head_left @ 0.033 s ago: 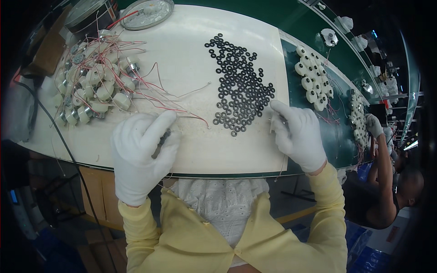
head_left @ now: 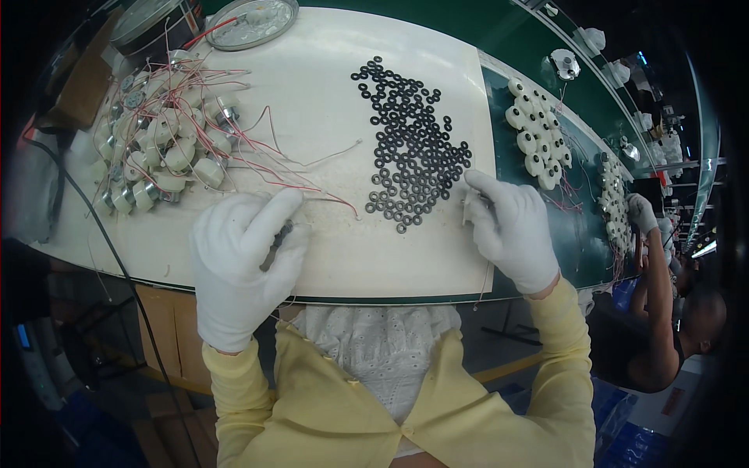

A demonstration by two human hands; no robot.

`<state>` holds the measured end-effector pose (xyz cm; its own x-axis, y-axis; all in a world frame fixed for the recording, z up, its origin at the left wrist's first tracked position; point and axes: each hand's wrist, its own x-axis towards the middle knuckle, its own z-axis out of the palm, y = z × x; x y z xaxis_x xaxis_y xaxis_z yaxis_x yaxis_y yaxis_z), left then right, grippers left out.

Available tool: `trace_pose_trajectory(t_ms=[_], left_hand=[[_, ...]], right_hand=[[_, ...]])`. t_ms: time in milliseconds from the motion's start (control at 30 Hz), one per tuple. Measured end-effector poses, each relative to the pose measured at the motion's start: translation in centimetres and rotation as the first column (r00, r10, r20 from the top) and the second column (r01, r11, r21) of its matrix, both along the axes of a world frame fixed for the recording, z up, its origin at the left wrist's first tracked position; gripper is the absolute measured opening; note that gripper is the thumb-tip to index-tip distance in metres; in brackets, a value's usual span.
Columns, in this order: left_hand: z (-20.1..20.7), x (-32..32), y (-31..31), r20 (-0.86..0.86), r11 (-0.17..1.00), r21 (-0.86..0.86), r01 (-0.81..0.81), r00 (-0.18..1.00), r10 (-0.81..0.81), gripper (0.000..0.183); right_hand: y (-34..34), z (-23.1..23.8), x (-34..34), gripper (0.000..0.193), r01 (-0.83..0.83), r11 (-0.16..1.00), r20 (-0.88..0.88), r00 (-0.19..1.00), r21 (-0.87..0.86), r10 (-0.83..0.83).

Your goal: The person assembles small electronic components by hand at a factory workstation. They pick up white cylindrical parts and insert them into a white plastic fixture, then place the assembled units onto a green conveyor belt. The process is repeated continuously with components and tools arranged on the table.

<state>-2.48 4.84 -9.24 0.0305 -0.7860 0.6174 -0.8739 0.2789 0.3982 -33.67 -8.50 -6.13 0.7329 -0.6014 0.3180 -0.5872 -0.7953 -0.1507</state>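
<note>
My white-gloved left hand [head_left: 243,261] is closed around a dark metallic part [head_left: 278,243], mostly hidden by the fingers; a thin wire shows below it at the table edge. At the right, my gloved right hand [head_left: 511,226] has its thumb and fingers curled together over the table. A little of something pale and dark shows between those fingertips, too covered to name. Between the hands, slightly farther off, lies a patch of small black rings [head_left: 409,144]. The right fingertips are close to its near right side.
At left is a heap of white-capped small motors [head_left: 168,144] with red and white wires. Behind it stand a round tin [head_left: 152,31] and a round lid [head_left: 253,23]. Rows of white parts with black centres [head_left: 538,136] lie at right, where a co-worker's gloved hand [head_left: 641,214] reaches in.
My right hand has shifted very slightly, its fingertips a touch nearer to me. The left hand and the things on the table look the same.
</note>
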Motion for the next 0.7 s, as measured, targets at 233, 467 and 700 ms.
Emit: trace_pose_trajectory(t_ms=[233,467,700], left_hand=[[0.16,0.07,-0.25,-0.021,0.999,-0.018,0.031,0.999,-0.031,0.039],[0.14,0.31,0.6,-0.039,0.992,0.12,0.033,0.999,-0.029,0.042],[0.26,0.1,0.39,-0.032,0.996,0.083,0.015,0.999,-0.012,0.04]], right_hand=[[-1.12,-0.53,0.06,0.019,-0.011,0.961,0.146,0.989,0.275,-0.031],[-1.15,-0.58,0.4,0.014,-0.031,0.946,0.234,0.971,0.324,-0.048],[-1.13,-1.0,0.44,0.016,-0.06,0.928,0.263,0.964,0.369,-0.042]])
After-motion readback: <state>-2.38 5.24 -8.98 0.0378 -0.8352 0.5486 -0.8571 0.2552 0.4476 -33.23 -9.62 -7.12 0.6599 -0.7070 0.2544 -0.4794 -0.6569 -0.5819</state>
